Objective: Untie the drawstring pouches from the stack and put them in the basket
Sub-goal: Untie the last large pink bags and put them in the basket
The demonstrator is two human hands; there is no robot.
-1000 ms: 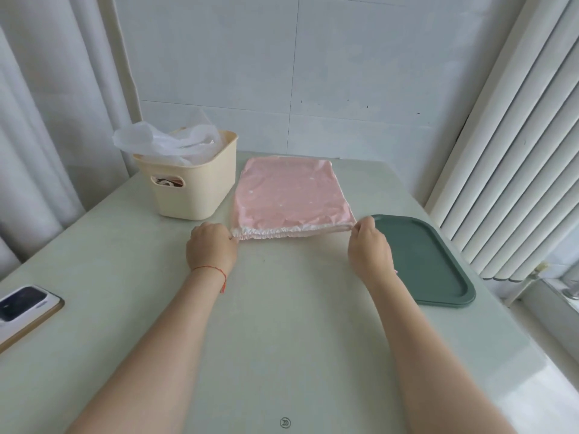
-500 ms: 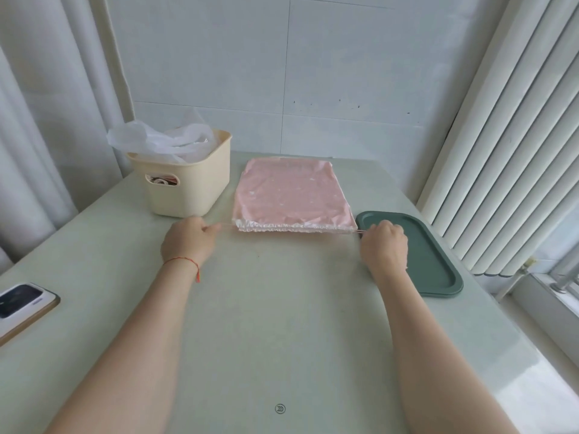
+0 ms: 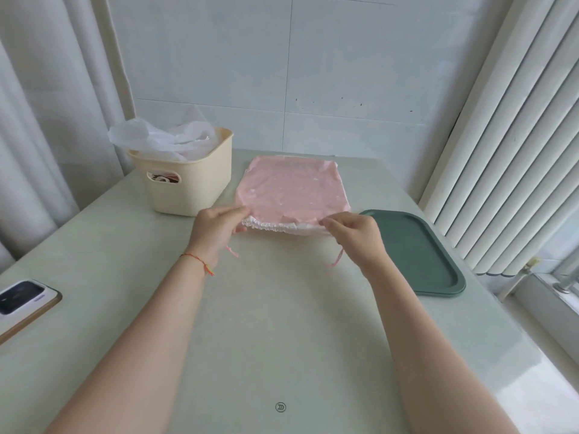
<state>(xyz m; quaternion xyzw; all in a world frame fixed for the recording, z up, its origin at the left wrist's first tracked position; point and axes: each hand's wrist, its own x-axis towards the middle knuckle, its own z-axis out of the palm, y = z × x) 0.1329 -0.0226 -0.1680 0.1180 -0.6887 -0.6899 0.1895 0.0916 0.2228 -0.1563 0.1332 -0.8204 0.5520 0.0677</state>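
The pink drawstring pouch [image 3: 294, 189] lies on top of the stack at the centre of the frame, right of the cream basket [image 3: 188, 183]; it looks thin, limp and light, best taken at the gathered front hem. The left hand [image 3: 216, 228] and right hand [image 3: 357, 234] each pinch a front corner there, remaining fingers loosely curled, with pink cord ends [image 3: 335, 261] dangling below.

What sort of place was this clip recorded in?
Probably a room in a home, at a table by a window: white curtains hang at the left, vertical blinds at the right, and a pale green table stands against a white tiled wall.
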